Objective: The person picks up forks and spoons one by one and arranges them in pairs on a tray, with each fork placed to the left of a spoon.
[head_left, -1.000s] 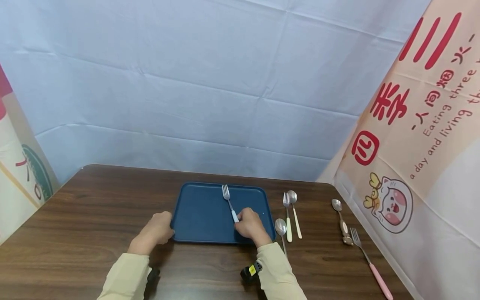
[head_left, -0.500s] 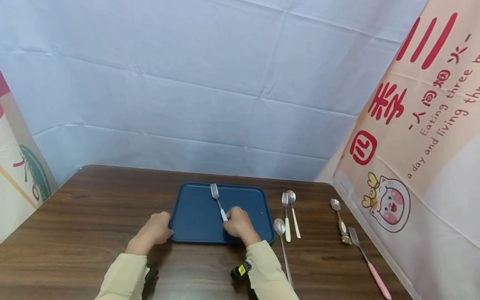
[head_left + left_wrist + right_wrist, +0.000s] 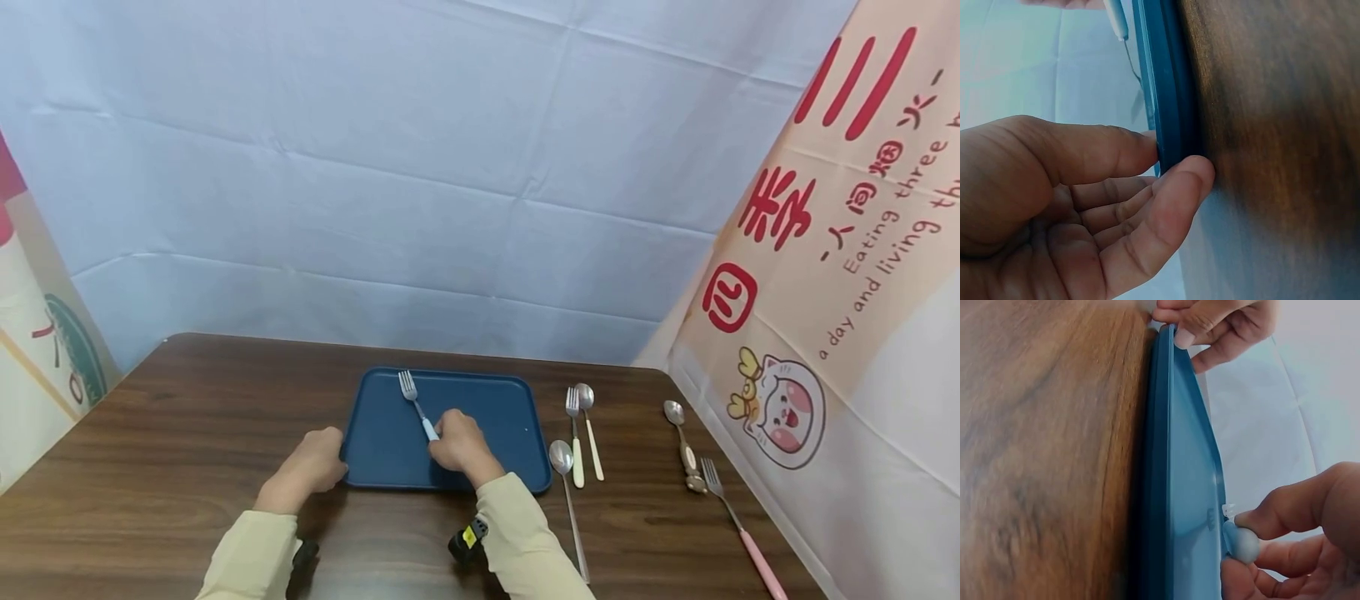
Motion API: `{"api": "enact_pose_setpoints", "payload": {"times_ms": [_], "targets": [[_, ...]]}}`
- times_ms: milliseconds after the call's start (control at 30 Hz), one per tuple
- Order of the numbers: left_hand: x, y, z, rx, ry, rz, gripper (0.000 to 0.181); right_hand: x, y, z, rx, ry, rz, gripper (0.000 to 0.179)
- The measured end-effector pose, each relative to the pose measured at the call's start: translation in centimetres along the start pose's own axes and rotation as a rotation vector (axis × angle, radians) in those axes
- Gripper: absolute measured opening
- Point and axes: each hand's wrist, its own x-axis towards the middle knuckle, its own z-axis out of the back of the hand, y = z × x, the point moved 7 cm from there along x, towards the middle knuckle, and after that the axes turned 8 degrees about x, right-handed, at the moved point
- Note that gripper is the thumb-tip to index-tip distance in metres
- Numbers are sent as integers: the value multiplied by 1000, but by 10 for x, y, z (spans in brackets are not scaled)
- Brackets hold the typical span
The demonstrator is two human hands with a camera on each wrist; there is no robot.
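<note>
The blue-handled fork is slanting over the left half of the tray, its long axis pointing forward and left from our right hand, which is pinching the handle. Farther from it, we are gripping the tray's near left corner with our left hand.

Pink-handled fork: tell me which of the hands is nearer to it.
Right. The right hand, over the tray, is left of the pink-handled fork, holding the blue-handled fork; the left hand is farther left, pinching the tray's edge.
</note>
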Motion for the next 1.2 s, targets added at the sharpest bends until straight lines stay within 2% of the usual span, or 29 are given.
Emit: {"api": "enact_pose_setpoints", "payload": {"times_ms": [367, 667, 733, 833, 967, 1067, 1200], "targets": [[0, 0, 0, 25, -11, 6, 13, 4, 13, -16, 8, 37, -3, 44], [1, -2, 0, 29, -16, -3, 7, 6, 17, -23, 27, 7, 22, 44], [1, -3, 0, 32, -21, -10, 6, 6, 18, -23, 47, -5, 26, 35], [1, -4, 1, 30, -31, -19, 5, 7, 19, -24, 84, -18, 29, 11], [1, -4, 2, 31, -40, -27, 5, 8, 19, -29, 169, -20, 14, 26], [1, -3, 3, 37, -53, -25, 5, 7, 20, -34, 219, -10, 10, 28], [1, -2, 3, 39, -66, -23, 6, 7, 22, -39, 230, -10, 16, 27]]}}
